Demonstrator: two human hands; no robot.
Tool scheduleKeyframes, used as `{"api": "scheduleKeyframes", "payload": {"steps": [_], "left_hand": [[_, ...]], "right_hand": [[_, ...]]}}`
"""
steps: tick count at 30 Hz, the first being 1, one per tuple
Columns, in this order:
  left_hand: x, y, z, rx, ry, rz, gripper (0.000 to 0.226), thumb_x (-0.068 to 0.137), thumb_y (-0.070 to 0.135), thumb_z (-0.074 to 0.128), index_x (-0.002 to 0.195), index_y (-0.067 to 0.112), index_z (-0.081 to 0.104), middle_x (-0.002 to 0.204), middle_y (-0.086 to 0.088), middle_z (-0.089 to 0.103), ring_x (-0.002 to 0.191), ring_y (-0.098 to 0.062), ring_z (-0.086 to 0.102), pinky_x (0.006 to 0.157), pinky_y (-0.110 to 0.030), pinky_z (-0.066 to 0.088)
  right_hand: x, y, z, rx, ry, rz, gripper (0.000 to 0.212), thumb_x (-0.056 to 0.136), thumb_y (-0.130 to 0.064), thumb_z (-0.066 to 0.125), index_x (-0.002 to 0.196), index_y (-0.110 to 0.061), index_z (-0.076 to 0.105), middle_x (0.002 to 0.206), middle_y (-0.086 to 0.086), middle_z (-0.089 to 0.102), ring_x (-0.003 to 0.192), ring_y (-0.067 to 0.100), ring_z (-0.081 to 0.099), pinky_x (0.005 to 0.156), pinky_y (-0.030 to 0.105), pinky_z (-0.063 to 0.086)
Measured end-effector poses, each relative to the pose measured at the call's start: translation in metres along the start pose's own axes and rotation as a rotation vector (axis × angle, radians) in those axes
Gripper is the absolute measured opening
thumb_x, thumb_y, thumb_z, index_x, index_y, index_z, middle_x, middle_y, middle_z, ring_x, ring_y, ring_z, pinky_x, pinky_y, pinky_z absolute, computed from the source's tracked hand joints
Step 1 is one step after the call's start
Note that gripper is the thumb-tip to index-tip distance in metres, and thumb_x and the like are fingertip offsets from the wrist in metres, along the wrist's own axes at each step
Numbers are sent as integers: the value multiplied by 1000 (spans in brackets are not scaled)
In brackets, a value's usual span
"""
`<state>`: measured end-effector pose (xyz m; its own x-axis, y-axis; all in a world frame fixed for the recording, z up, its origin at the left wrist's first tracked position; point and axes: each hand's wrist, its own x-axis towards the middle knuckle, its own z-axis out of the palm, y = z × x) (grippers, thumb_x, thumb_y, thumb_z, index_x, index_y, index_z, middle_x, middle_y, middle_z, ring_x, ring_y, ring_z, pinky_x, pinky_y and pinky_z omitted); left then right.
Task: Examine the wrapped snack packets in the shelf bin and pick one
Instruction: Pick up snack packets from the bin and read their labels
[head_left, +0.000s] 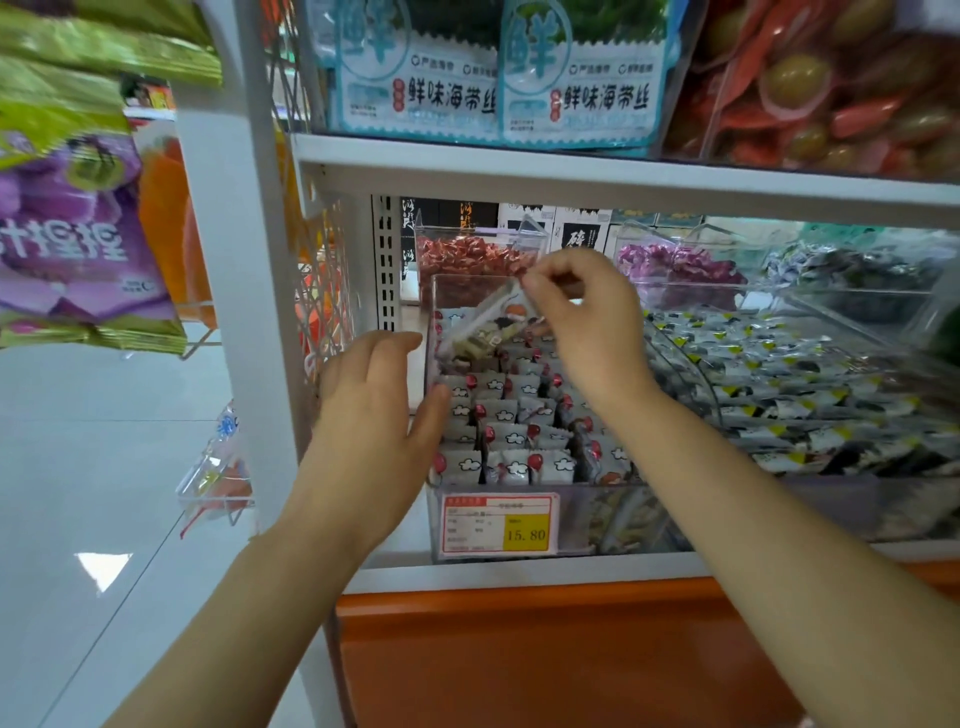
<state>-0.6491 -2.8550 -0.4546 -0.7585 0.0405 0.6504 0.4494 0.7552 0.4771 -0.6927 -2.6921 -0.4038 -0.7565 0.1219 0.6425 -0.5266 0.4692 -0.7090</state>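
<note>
There are two bare hands, the left hand (371, 415) and the right hand (587, 322), one lifted clear-wrapped snack packet (483, 332), one red-bordered paper price label (498, 525) with a yellow patch, two pale blue printed seaweed bags (415, 83) (587, 83), at least four clear plastic bins (582, 514), and white cloud-printed packets (511, 415) beyond counting.

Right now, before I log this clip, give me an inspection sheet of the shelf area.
Surface: white shelf carrying clear bins.
Job's things: clear bin full of rowed snack packets; one lifted packet above them, tilted.
Clutter: price tag on the bin's front; neighbouring bin of yellow-marked packets; red sweets and purple sweets behind.
Hands: right hand pinches the lifted packet's upper end; left hand open at the bin's left wall.
Cables: nothing seen.
Surroundings: seaweed packs on the shelf above; purple bags hanging left; glossy floor.
</note>
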Motion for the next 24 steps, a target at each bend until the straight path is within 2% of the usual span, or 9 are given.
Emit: {"api": "scheduleKeyframes", "payload": {"steps": [2, 4, 8, 12, 15, 18, 19, 22, 24], "left_hand": [[-1, 5, 0, 20, 43, -14, 45, 91, 30, 50, 132, 12, 48, 133, -5, 45, 126, -20, 30, 95, -19, 17], [-3, 10, 3, 21, 44, -40, 43, 92, 31, 49, 130, 11, 52, 131, -5, 45, 123, -21, 31, 94, -20, 17], [-5, 18, 11, -59, 0, -93, 35, 94, 27, 46, 120, 9, 62, 127, -9, 47, 121, -25, 34, 88, -16, 16], [-3, 23, 11, -205, -15, -148, 27, 94, 25, 48, 105, 13, 69, 124, -7, 49, 121, -24, 38, 93, -25, 26], [-1, 25, 6, -340, 17, -205, 19, 93, 26, 47, 86, 27, 65, 114, 2, 55, 111, -13, 46, 90, -27, 33], [1, 25, 3, -425, 74, -252, 30, 95, 21, 46, 71, 13, 62, 88, -1, 63, 88, -13, 55, 77, -32, 42], [1, 25, 2, -416, 92, -256, 31, 95, 20, 46, 70, 9, 61, 79, -5, 60, 79, -11, 54, 72, -29, 42], [0, 25, 1, -393, 133, -271, 33, 97, 20, 44, 66, 13, 54, 65, -3, 53, 58, -2, 46, 52, -12, 34], [-1, 27, 0, -391, 137, -277, 34, 98, 20, 43, 65, 18, 49, 59, 4, 51, 51, 0, 45, 45, -9, 33]], "right_hand": [[-14, -1, -16, 119, 82, 80, 12, 91, -9, 55, 82, -16, 57, 85, 4, 62, 83, 24, 64, 74, 34, 56], [-29, 1, -30, 216, 120, 224, 13, 92, -10, 55, 81, -15, 59, 86, 10, 65, 85, 28, 65, 77, 39, 56], [-51, 3, -47, 599, 94, 484, 16, 92, -7, 54, 79, -6, 63, 81, 8, 66, 73, 16, 67, 65, 27, 58], [-60, 6, -55, 724, 60, 547, 17, 90, -6, 54, 77, -5, 64, 78, 8, 68, 74, 17, 69, 64, 24, 57], [-61, 8, -59, 852, -15, 603, 12, 83, -1, 57, 78, -3, 68, 82, 8, 73, 80, 17, 71, 65, 22, 56], [-63, 11, -60, 903, -87, 666, 9, 66, -3, 63, 67, -6, 72, 79, 10, 73, 75, 16, 71, 61, 20, 56], [-64, 13, -59, 887, -100, 674, 8, 64, -4, 64, 67, -5, 70, 76, 9, 72, 70, 16, 71, 59, 21, 56], [-67, 15, -56, 730, -123, 633, 5, 75, -1, 63, 79, -3, 64, 66, 4, 66, 60, 12, 65, 56, 22, 55], [-68, 14, -54, 724, -105, 610, 7, 82, 2, 58, 83, -3, 63, 63, 2, 65, 58, 12, 64, 56, 22, 55]]}}
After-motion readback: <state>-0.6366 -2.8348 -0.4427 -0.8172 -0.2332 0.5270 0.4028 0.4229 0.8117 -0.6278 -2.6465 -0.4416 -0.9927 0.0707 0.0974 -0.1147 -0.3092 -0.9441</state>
